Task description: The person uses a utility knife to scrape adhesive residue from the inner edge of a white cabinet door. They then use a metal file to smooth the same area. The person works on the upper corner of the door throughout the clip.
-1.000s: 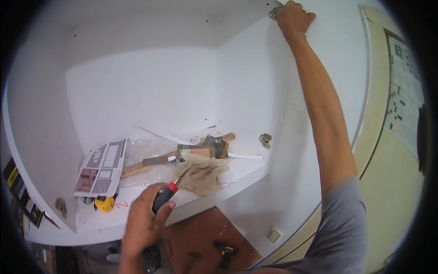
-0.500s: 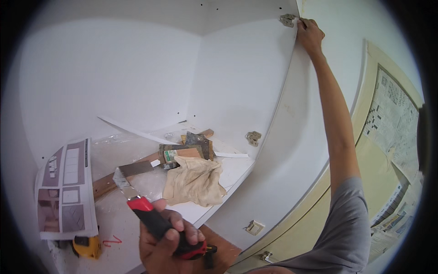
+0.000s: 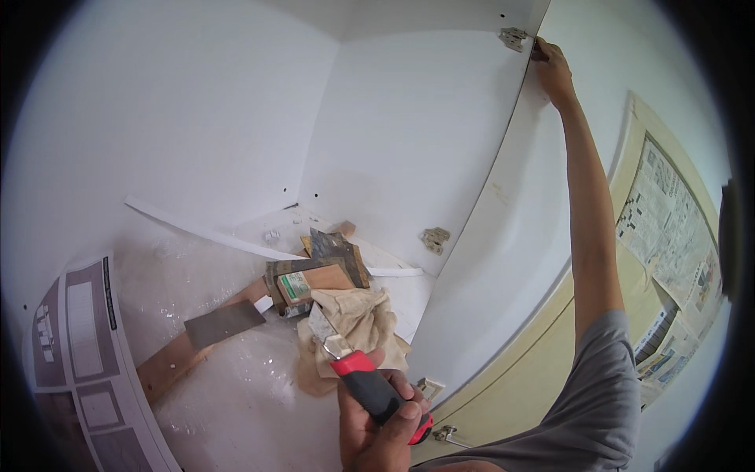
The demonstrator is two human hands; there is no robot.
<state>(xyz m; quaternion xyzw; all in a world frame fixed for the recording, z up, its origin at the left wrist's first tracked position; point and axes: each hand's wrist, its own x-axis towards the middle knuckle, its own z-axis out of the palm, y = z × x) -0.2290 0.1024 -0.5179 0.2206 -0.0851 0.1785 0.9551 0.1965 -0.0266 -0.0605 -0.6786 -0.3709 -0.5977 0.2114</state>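
My left hand (image 3: pixel 377 421) is low in the middle, shut on a utility knife (image 3: pixel 370 381) with a red and black handle. Its metal blade points up and left over a crumpled beige cloth (image 3: pixel 358 326). My right hand (image 3: pixel 553 72) reaches high up and grips the top front edge of the white cabinet side panel (image 3: pixel 480 259), just right of a metal hinge plate (image 3: pixel 514 37). The arm stretches nearly straight up along the panel.
On the cabinet shelf lie a wooden-handled scraper (image 3: pixel 220 326), a sanding block with dark sheets (image 3: pixel 318 275), a long white strip (image 3: pixel 204 230) and a printed leaflet (image 3: pixel 75 346). A second hinge plate (image 3: pixel 434 238) sits lower on the panel. Newspaper (image 3: pixel 668 228) covers the wall at the right.
My left hand has turned the knife so its blade points up toward the cloth. The view has swung left and closer. My right hand stays at the top edge by the hinge plate.
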